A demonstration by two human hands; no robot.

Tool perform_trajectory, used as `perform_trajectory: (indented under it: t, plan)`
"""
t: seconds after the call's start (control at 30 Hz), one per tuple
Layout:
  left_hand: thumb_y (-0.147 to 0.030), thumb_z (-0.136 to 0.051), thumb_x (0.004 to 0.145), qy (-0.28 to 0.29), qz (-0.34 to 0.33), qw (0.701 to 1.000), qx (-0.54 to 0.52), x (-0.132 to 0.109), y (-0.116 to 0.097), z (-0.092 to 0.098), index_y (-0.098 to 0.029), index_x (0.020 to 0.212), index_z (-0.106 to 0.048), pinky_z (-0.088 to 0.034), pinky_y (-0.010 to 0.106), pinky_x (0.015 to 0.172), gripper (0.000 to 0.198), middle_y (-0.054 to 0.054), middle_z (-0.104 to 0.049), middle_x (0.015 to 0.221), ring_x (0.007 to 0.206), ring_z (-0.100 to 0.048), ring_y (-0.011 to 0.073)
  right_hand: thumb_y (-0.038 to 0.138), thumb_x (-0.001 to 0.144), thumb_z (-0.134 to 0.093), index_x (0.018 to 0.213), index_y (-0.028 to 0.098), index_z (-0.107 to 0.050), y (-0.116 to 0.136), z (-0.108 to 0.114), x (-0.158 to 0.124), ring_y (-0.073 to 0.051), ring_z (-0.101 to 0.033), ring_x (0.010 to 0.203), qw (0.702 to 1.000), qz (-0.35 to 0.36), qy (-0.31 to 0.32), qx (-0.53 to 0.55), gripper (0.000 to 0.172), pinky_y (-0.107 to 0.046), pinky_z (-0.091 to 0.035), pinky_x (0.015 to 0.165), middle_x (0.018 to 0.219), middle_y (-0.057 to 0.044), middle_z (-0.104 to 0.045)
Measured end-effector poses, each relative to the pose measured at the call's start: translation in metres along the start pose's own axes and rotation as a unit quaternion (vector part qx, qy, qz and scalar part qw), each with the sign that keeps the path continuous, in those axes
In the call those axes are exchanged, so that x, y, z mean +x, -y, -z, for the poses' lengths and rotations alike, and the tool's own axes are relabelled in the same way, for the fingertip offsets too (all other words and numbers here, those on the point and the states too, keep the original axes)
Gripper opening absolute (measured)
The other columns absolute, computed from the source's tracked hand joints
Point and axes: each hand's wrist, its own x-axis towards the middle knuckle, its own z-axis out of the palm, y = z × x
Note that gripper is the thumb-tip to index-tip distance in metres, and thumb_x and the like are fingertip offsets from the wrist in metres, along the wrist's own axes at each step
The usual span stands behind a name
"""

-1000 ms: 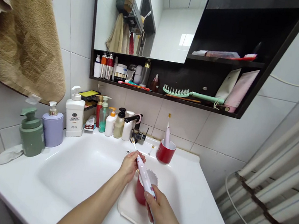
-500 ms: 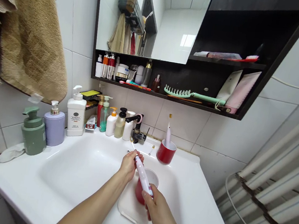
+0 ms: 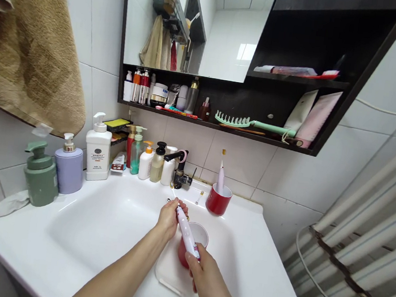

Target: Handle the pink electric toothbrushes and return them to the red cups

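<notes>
My right hand (image 3: 205,280) grips the lower body of a white and pink electric toothbrush (image 3: 186,231), which slants up and to the left. My left hand (image 3: 169,219) pinches the brush's upper end near its head. Both hands hover over the right part of the white sink (image 3: 102,223). A red cup (image 3: 191,249) with a white inside stands just behind the toothbrush on a white tray (image 3: 168,272).
A second red cup (image 3: 217,200) with a toothbrush stands by the black tap (image 3: 180,168). Several pump bottles (image 3: 99,148) line the back and left rim. A brown towel (image 3: 33,46) hangs at left. Dark shelves (image 3: 223,122) carry toiletries and a green comb.
Both hands and the toothbrush have shifted slightly left and toward the tap; the left fingers have closed tighter around the brush's upper end.
</notes>
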Motion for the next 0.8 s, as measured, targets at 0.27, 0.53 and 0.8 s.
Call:
perform_trajectory:
  t: [0.27, 0.53, 0.8]
  plan:
    - [-0.018, -0.041, 0.068, -0.017, 0.004, 1.0, 0.011, -0.003, -0.001, -0.002, -0.014, 0.057, -0.042, -0.039, 0.023, 0.045, 0.012, -0.002, -0.047, 0.045, 0.041, -0.047, 0.0081, 0.032, 0.073, -0.03, 0.072, 0.018, -0.036, 0.001, 0.001, -0.002, -0.005, -0.033, 0.036, 1.0, 0.005, -0.012, -0.022, 0.015, -0.017, -0.028, 0.035, 0.05, 0.006, -0.035]
    - [-0.018, -0.043, 0.066, -0.016, 0.01, 0.999, 0.027, 0.0, 0.0, 0.0, -0.014, 0.056, -0.042, -0.04, 0.023, 0.048, 0.011, -0.002, -0.047, 0.045, 0.04, -0.046, 0.0078, 0.032, 0.074, -0.027, 0.071, 0.018, -0.035, 0.006, 0.001, -0.004, -0.004, -0.033, 0.036, 1.0, -0.01, 0.002, -0.009, 0.016, -0.017, -0.027, 0.034, 0.052, 0.006, -0.036]
    - [-0.019, -0.044, 0.068, -0.014, 0.015, 0.999, 0.033, 0.009, 0.001, 0.006, -0.014, 0.06, -0.043, -0.041, 0.023, 0.047, 0.009, -0.001, -0.047, 0.046, 0.039, -0.046, 0.0076, 0.033, 0.074, -0.028, 0.074, 0.017, -0.039, 0.004, 0.008, -0.007, -0.006, -0.035, 0.038, 0.999, 0.001, -0.005, -0.047, 0.02, -0.018, -0.03, 0.039, 0.053, 0.004, -0.039]
